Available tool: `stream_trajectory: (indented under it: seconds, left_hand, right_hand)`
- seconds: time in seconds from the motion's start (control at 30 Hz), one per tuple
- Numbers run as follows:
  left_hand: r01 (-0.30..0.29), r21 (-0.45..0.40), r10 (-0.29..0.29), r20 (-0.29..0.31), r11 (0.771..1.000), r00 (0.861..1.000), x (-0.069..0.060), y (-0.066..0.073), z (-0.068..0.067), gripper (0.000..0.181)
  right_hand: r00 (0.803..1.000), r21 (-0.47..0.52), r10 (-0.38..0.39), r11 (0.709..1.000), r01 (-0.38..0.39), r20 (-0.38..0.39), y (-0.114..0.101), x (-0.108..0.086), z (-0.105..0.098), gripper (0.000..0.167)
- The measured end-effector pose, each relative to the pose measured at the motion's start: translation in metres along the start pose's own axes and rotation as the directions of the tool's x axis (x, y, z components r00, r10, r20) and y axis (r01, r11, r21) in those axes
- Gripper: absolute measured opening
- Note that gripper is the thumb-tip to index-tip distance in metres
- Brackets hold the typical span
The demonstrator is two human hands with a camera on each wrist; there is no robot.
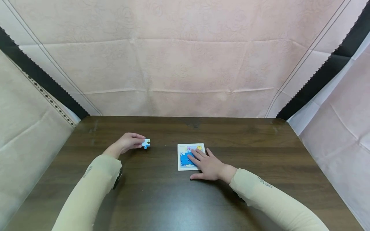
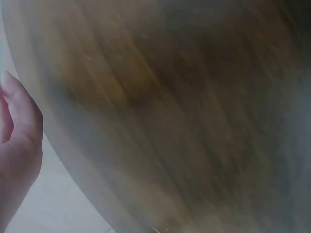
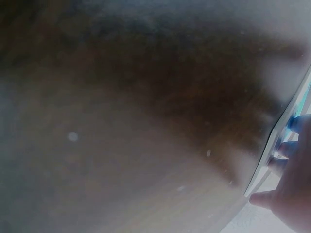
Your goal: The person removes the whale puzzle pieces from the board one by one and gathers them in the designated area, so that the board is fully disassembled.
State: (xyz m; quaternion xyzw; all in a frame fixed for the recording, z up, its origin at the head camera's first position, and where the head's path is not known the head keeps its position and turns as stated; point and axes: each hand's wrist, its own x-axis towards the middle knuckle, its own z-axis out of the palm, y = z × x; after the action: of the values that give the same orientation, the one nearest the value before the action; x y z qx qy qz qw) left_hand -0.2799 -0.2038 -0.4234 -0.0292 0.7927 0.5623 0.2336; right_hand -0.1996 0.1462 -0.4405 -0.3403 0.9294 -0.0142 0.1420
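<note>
Left of centre in the head view, my left hand [image 1: 128, 143] pinches a small blue-and-white jigsaw piece [image 1: 145, 143] by its left side. To the right a white-framed puzzle board [image 1: 179, 166] lies on the table, its picture a blue animal with a yellow sun. My right hand [image 1: 210, 165] rests over the board's right part with fingers spread, hiding some of the picture. The left wrist view catches only part of the left hand [image 2: 22, 131] at its edge. In the right wrist view, the fingers of the right hand [image 3: 291, 179] lie along the board's rim [image 3: 269, 148].
The brown wooden table [image 1: 150, 199] spreads under both hands. Pale cloth [image 1: 179, 70] hangs behind its far edge, with more cloth at both sides and black strips [image 1: 43, 73] along the corners.
</note>
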Motion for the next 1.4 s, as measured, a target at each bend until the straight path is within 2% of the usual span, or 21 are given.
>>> stream_trajectory:
  seconds: [0.27, 0.57, 0.8, 0.93, 1.1, 1.23, 1.4]
  left_hand:
    - [0.034, 0.07, -0.033, -0.013, 0.997, 0.999, -0.002, -0.008, -0.002, 0.038]
    - [0.032, 0.138, -0.024, -0.055, 0.99, 0.998, -0.003, -0.009, -0.002, 0.035]
    - [0.017, 0.269, 0.011, -0.101, 0.963, 0.995, -0.003, -0.009, -0.001, 0.027]
    - [0.014, 0.295, 0.019, -0.109, 0.955, 0.994, -0.005, -0.007, 0.0, 0.026]
    - [0.0, 0.276, 0.032, -0.109, 0.961, 0.994, -0.005, -0.001, 0.001, 0.032]
    - [-0.009, 0.22, 0.028, -0.082, 0.975, 0.996, -0.003, 0.005, 0.008, 0.036]
    - [-0.053, 0.179, 0.056, -0.009, 0.982, 0.998, 0.0, 0.016, 0.023, 0.039]
  right_hand:
    - [1.0, -0.007, 0.003, 1.0, -0.003, 0.001, 0.0, 0.0, 0.001, 0.083]
    - [1.0, -0.002, 0.002, 1.0, -0.002, 0.009, 0.0, 0.002, 0.003, 0.084]
    - [1.0, -0.01, 0.012, 1.0, -0.012, 0.021, 0.0, 0.002, 0.003, 0.085]
    - [1.0, -0.016, 0.013, 1.0, -0.013, 0.019, 0.001, 0.002, 0.001, 0.084]
    - [0.999, -0.015, 0.028, 1.0, -0.028, 0.016, 0.001, 0.001, -0.001, 0.084]
    - [1.0, 0.004, 0.028, 1.0, -0.028, 0.006, 0.001, -0.001, 0.0, 0.084]
    - [0.999, 0.023, 0.033, 0.999, -0.032, -0.036, 0.003, -0.005, -0.002, 0.084]
